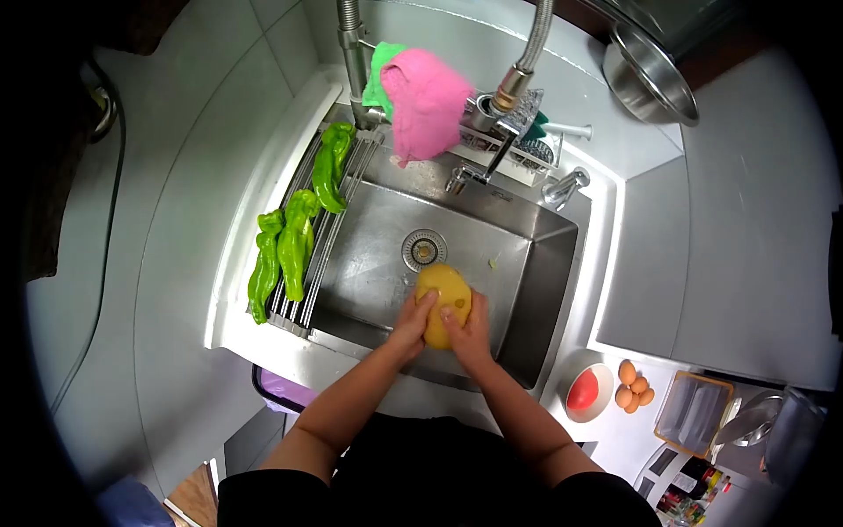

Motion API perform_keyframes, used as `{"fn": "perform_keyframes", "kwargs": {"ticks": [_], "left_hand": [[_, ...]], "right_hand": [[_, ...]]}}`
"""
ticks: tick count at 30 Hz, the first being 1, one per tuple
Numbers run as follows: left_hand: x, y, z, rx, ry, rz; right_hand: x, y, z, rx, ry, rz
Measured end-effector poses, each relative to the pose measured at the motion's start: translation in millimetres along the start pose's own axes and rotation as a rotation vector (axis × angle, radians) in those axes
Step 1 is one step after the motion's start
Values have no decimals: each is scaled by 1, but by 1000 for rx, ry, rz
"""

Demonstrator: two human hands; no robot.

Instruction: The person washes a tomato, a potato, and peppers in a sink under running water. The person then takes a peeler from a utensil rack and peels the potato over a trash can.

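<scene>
Over the steel sink (373,233) I hold a large yellow potato (443,294) with a small dark spot on its side. My left hand (414,318) is closed round its left side, the thumb lying on top. On the right side my right hand (470,329) grips it too, thumb pressed near the spot. The fingers underneath are hidden. Just beyond the potato is the round drain (424,249) in the sink floor.
Three long green peppers (296,246) lie on a roll-up rack (327,255) at left. Pink cloth (426,101) and tap (470,176) hang at the back. To the right are a bowl (601,400) with something red, several eggs (627,373), and a metal bowl (645,79).
</scene>
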State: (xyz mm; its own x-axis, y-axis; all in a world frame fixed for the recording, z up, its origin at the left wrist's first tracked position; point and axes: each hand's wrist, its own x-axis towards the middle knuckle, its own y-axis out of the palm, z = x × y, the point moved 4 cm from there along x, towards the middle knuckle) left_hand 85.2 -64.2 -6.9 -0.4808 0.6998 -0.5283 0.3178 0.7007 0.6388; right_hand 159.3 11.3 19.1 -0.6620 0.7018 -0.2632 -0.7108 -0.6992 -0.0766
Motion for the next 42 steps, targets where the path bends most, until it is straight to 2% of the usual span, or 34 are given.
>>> {"fn": "perform_keyframes", "kwargs": {"ticks": [2, 4, 6, 8, 9, 11, 12, 14, 15, 16, 17, 18, 19, 22, 24, 25, 27, 29, 31, 36, 40, 42], "left_hand": [[-10, 14, -14, -40, 72, 4], [-19, 30, -28, -85, 145, 7], [-30, 45, -45, -6, 339, 22], [-36, 53, -49, 3, 411, -13], [-39, 55, -54, 9, 484, -44], [-42, 61, -59, 49, 541, -56], [-44, 65, -64, 87, 598, -69], [-46, 69, -71, 33, 515, -92], [-46, 69, -75, -20, 434, -115], [-45, 66, -82, -22, 435, -119], [-43, 63, -86, -81, 322, -77], [-42, 63, -86, -141, 208, -35], [-44, 65, -86, -144, 207, -40], [-49, 72, -89, -103, 314, -64], [-52, 77, -96, 40, 434, -66], [-54, 77, -99, 39, 425, -72], [-55, 80, -107, -13, 310, -5], [-53, 78, -111, -83, 242, 11], [-53, 78, -110, -154, 171, 29], [-57, 91, -119, -15, 325, 48], [-58, 89, -119, 19, 354, 35], [-56, 86, -119, 221, 521, 34]], "right_hand": [[-5, -1, 47, -446, -464, -64], [-9, 1, 63, -396, -505, -84], [-8, 3, 73, -345, -547, -101], [-4, 1, 81, -283, -570, -210], [-1, 2, 87, -280, -568, -212], [9, 3, 85, 87, -157, -135], [11, 1, 89, 87, -156, -136], [14, 3, 89, 279, 25, -33], [9, 6, 91, 277, 27, -29], [1, 10, 101, 194, -164, -51], [-6, 12, 111, 109, -354, -72], [-6, 11, 115, 106, -351, -68], [-6, 11, 117, 105, -333, -21], [-4, 10, 128, 65, -257, 26], [-1, 9, 136, 23, -195, 26], [0, 9, 139, 29, -127, 50], [1, 9, 137, 36, -56, 79], [1, 9, 137, 334, -126, 189], [0, 7, 141, 317, -157, 206], [1, 3, 147, 238, -203, 209], [2, 5, 149, 266, -208, 189], [2, 5, 151, 273, -209, 173]]}}
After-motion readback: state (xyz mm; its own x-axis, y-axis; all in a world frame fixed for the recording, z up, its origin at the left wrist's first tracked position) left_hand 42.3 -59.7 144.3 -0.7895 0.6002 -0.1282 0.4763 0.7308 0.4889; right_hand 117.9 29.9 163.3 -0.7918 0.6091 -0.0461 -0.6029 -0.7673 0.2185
